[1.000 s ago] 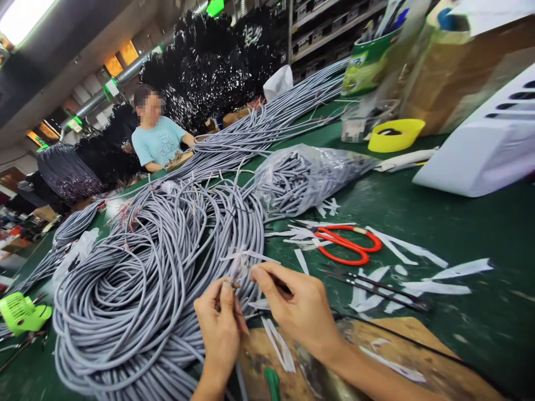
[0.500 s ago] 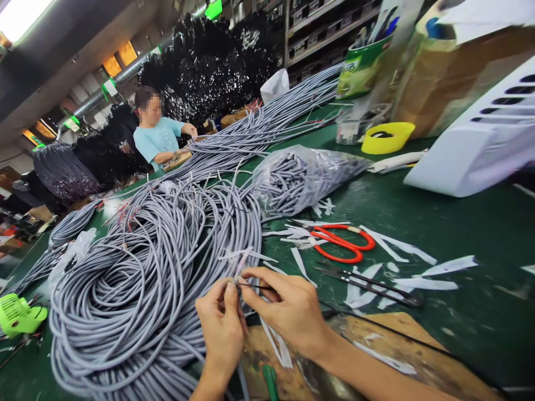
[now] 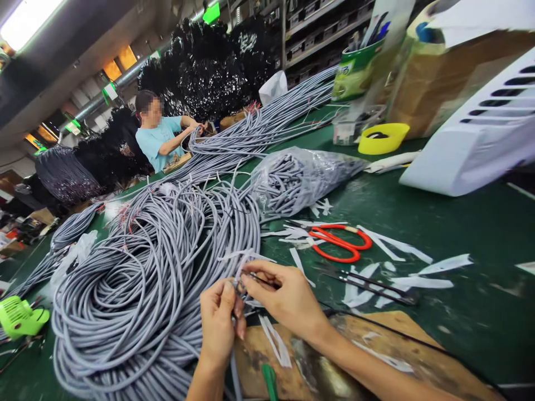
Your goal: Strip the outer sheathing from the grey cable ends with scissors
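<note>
My left hand (image 3: 218, 317) is closed, thumb against fingers, on the end of a grey cable (image 3: 236, 374) that hangs down below it. Pressed close beside it, my right hand (image 3: 288, 295) pinches a thin dark tool (image 3: 263, 279); fingers cover most of it, so its kind is unclear. Both sets of fingertips meet at the cable end, which is largely hidden. Just behind them lies a white strip (image 3: 246, 257). A large coil of grey cables (image 3: 125, 289) fills the table to the left of my hands.
Red-handled scissors (image 3: 340, 245) and black snips (image 3: 371, 284) lie among white strips at right. A bag of cables (image 3: 292, 178) stands behind. Below my hands is a stained board (image 3: 334, 356) with a green handle (image 3: 270, 381). A co-worker (image 3: 161, 136) handles cables across the table.
My hands stay together at the cable end; the right fingers have shifted slightly and the left fingers show more below. The co-worker's hands have lifted a bundle of cables.
</note>
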The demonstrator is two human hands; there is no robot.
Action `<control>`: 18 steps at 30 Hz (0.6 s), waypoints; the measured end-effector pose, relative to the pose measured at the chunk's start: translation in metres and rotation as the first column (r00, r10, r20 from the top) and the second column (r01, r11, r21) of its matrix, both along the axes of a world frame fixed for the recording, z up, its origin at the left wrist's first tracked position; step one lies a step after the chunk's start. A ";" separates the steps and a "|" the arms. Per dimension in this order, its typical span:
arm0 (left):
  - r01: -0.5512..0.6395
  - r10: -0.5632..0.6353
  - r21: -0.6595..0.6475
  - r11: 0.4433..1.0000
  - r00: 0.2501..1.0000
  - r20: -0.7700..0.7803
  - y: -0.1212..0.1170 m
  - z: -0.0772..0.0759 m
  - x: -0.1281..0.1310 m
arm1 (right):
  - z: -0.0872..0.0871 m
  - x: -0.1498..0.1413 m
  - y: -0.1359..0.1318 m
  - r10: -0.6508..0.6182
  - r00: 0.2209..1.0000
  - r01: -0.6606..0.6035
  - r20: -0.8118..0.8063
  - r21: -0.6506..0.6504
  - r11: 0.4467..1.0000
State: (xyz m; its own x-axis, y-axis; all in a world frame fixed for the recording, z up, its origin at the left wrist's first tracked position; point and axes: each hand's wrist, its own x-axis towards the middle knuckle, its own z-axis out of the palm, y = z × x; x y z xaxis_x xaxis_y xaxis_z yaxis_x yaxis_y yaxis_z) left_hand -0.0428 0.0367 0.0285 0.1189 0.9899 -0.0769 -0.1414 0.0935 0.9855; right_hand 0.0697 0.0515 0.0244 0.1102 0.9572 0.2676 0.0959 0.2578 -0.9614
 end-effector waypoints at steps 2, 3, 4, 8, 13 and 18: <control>-0.001 0.002 -0.012 1.000 0.999 0.050 0.001 -0.003 -0.002 | 0.001 0.000 -0.001 0.036 0.999 -0.036 0.002 0.025 0.999; 0.006 -0.004 -0.022 1.000 0.997 0.078 0.001 -0.005 -0.003 | 0.001 0.000 -0.001 0.049 0.999 -0.049 0.006 0.036 0.998; 0.018 -0.014 -0.034 0.999 0.994 0.109 0.002 -0.006 -0.004 | 0.002 0.001 -0.002 0.059 0.998 -0.060 0.011 0.046 0.997; 0.058 -0.042 -0.052 0.997 0.963 0.266 0.005 -0.006 -0.012 | -0.001 0.002 -0.001 0.080 0.996 -0.083 0.041 0.076 0.994; -0.018 0.010 0.023 1.000 0.946 0.325 0.005 -0.002 -0.020 | -0.003 0.005 0.001 -0.160 0.982 0.144 0.102 0.154 0.978; -0.115 0.099 0.067 0.991 0.973 0.209 0.002 -0.002 -0.017 | 0.000 0.003 -0.008 -0.311 0.910 0.130 0.274 0.524 0.842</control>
